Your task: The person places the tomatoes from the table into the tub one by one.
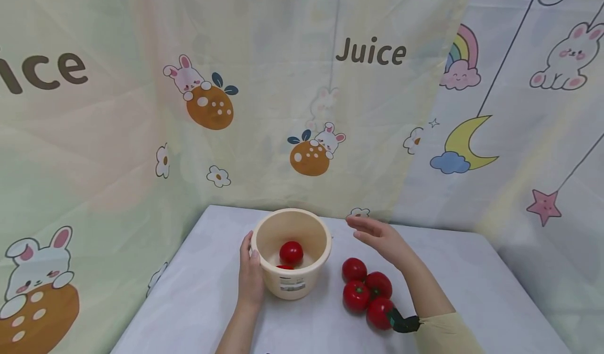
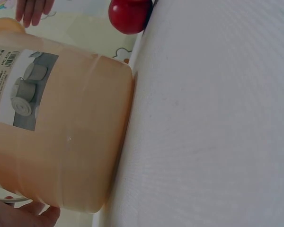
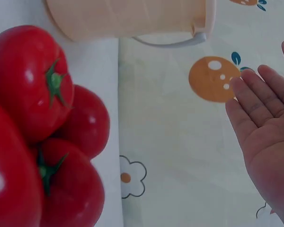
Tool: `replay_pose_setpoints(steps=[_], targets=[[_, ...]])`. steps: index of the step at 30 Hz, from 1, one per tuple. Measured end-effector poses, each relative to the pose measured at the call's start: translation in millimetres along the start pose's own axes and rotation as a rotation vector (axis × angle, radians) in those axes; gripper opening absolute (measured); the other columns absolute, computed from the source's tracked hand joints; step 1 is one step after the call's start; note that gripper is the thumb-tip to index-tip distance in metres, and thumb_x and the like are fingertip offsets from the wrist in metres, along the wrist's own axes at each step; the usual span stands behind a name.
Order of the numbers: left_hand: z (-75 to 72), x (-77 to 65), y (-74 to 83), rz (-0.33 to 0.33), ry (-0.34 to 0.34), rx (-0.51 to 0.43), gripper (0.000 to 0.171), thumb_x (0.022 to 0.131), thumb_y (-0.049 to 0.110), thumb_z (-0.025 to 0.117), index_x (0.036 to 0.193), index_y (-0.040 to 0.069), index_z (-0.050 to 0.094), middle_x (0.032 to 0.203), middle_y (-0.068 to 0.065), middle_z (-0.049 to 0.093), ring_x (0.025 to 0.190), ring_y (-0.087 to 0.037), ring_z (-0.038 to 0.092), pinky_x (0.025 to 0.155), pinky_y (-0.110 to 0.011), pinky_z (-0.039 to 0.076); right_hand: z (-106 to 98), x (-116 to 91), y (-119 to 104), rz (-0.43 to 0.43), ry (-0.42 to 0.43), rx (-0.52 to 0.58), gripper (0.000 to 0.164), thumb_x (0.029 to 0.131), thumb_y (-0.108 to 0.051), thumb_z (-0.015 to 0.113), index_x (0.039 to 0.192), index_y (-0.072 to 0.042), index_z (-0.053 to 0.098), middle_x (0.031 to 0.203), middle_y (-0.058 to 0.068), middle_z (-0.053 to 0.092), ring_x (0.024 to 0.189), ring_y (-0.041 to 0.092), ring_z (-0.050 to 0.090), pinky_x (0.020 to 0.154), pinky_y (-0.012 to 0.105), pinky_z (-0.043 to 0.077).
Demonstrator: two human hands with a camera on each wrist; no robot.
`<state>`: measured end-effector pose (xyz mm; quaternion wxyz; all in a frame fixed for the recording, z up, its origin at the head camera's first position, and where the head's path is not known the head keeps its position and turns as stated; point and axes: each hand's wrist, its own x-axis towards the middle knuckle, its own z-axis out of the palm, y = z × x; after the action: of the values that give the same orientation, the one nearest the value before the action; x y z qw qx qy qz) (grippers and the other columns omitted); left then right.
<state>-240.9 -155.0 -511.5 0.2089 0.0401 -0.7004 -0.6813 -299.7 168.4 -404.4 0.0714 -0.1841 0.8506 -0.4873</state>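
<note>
While the left hand held the side of the cream bucket, its fingers curved against the wall, the right hand hung in the air to the bucket's right, fingers straight and released. Two red tomatoes lay inside the bucket; four more tomatoes sat clustered on the white worktop beside it.

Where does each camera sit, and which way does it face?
Head-worn: looks forward and down at the bucket and tomatoes; left hand, right hand and forearms show.
Left wrist-worn: looks at the bucket's side; part of each hand shows.
Right wrist-worn: looks at tomatoes and bucket; right hand shows.
Both wrist views share the bucket.
</note>
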Motion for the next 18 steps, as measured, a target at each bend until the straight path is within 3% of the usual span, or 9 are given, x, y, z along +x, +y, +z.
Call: replay_pose_setpoints(steps=[15,18], targets=[[-1.3,0.5,-2.2,0.002,0.0,-0.013,0.051,0.103,0.034,0.032,0.154,0.032,0.028,0.158,0.007,0.033,0.147,-0.02,0.031,0.12,-0.056,0.025,-4.3,-29.8,27.5,0.058,0.04,0.006,0.051,0.093,-0.046,0.063,0.14,-0.031,0.052,0.146,0.0,0.054,0.136,0.03,0.049,0.105,0.053,0.047],[-0.6,-0.1,-3.7,0.01,0.004,-0.013,0.048,0.103,0.038,0.033,0.151,0.038,0.03,0.156,0.01,0.035,0.146,-0.018,0.033,0.12,-0.056,0.027,-4.0,-38.2,36.4,0.094,0.04,0.009,0.052,0.092,-0.047,0.063,0.141,-0.033,0.052,0.147,-0.001,0.053,0.137,0.03,0.048,0.106,0.053,0.047]])
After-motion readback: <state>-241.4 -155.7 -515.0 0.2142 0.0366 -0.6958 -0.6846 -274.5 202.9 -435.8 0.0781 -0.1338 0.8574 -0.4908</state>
